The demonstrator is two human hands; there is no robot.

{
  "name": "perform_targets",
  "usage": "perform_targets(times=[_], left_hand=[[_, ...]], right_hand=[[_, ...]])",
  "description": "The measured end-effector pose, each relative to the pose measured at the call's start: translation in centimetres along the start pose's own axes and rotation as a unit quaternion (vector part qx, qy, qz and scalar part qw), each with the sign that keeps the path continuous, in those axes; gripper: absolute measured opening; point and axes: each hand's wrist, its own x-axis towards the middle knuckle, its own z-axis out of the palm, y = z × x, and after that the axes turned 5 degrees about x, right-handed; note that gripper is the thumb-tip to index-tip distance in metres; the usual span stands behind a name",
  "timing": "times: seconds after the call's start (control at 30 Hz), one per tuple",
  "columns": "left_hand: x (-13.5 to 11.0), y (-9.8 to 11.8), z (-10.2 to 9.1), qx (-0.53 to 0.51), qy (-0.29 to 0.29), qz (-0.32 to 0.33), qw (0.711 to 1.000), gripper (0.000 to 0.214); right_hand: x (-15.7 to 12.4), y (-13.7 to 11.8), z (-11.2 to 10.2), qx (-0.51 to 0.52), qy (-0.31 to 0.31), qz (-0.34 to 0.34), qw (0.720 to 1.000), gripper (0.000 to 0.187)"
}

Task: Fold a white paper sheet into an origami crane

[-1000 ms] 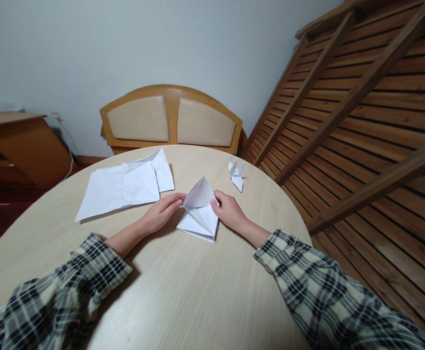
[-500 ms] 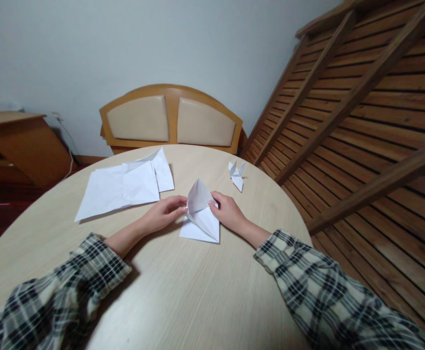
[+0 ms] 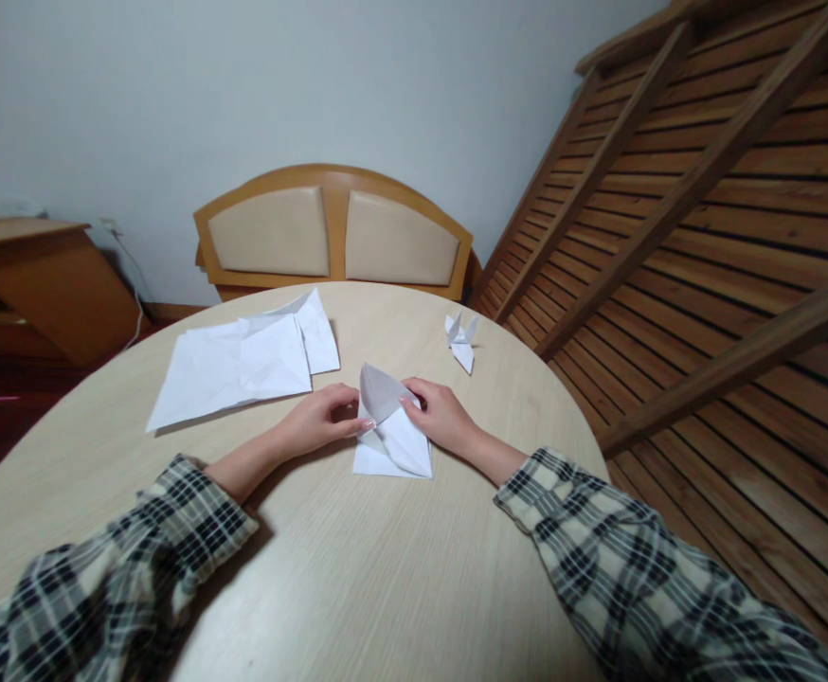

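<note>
A folded white paper [image 3: 401, 441] lies on the round table in front of me, with one flap raised to a point at its far left. My left hand [image 3: 321, 417] grips the left edge of that flap between thumb and fingers. On the other side, my right hand [image 3: 442, 414] holds the right edge, its thumb on top and its fingers curled behind the paper. Beyond my right hand stands a small folded paper crane [image 3: 461, 343]. Several white paper sheets [image 3: 222, 365] lie overlapped past my left hand.
The round wooden table [image 3: 357, 578] has a curved edge. A padded chair back or headboard [image 3: 335, 232] stands behind it. Wooden slatted panelling [image 3: 705, 237] leans along the right. A brown cabinet [image 3: 45, 284] is at the far left, with a white cable near it.
The raised flap's tip has moved left and a little nearer to me, and the flap has folded lower. Both hands have shifted slightly with the paper.
</note>
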Motion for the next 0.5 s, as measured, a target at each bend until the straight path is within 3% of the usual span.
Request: perform_targets(times=[0.5], left_hand=[[0.29,0.21,0.10,-0.004,0.016,-0.022,1.000,0.024]], right_hand=[[-0.05,-0.12,-0.03,-0.016,-0.041,-0.015,0.999,0.016]])
